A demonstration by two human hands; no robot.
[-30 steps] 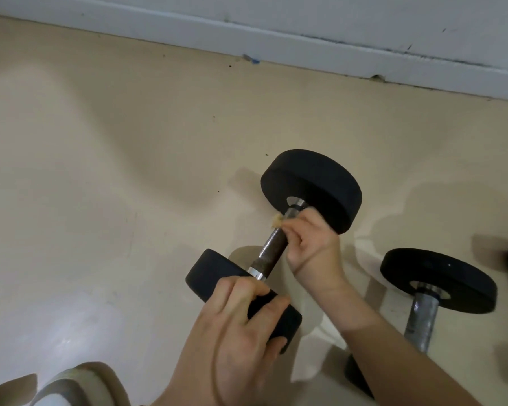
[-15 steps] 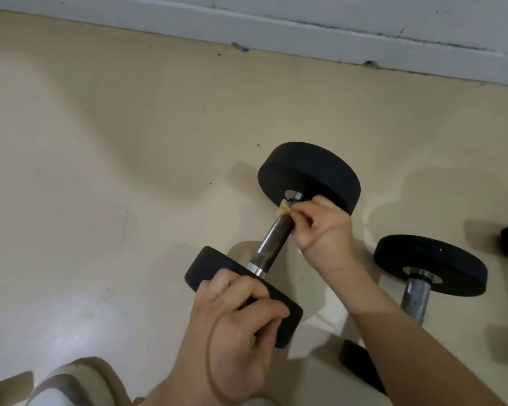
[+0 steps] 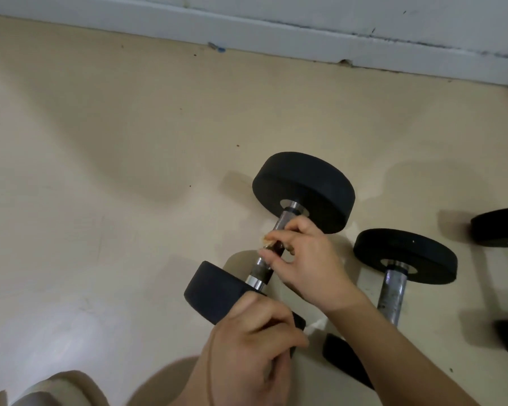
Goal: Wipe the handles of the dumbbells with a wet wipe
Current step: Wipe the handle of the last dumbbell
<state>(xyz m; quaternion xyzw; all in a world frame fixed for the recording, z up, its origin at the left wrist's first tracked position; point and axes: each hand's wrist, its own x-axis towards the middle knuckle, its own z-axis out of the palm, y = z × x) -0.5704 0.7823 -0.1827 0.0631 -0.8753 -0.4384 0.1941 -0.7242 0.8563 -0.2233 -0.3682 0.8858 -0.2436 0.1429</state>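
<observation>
Gripping from both ends: the left hand [image 3: 247,347] curls its fingers over the near black weight of a dumbbell [image 3: 302,186], while the right hand [image 3: 311,265] closes round the middle of the handle [image 3: 285,219], pinching a small, crumpled, tan-stained wet wipe [image 3: 267,239] against the metal. Only a scrap of the wipe shows past the fingertips, on the handle's left side.

Seen from the head camera, the dumbbell lies aslant on a beige floor [image 3: 100,200], its far weight pointing toward the grey baseboard [image 3: 247,27] along the floor's far edge and well apart from it. Bare floor spreads to the left of the dumbbell and beyond it as far as that edge. The right side is tighter: a second dumbbell [image 3: 405,254] lies just beside the first, its near weight partly hidden under the right forearm, and a third dumbbell [image 3: 499,227] sits near it, cut off by the picture's right edge.

Count: three dumbbells in view, one wipe, two hands — both on the first dumbbell. Handles show on the first two; the third's is almost wholly out of frame.
</observation>
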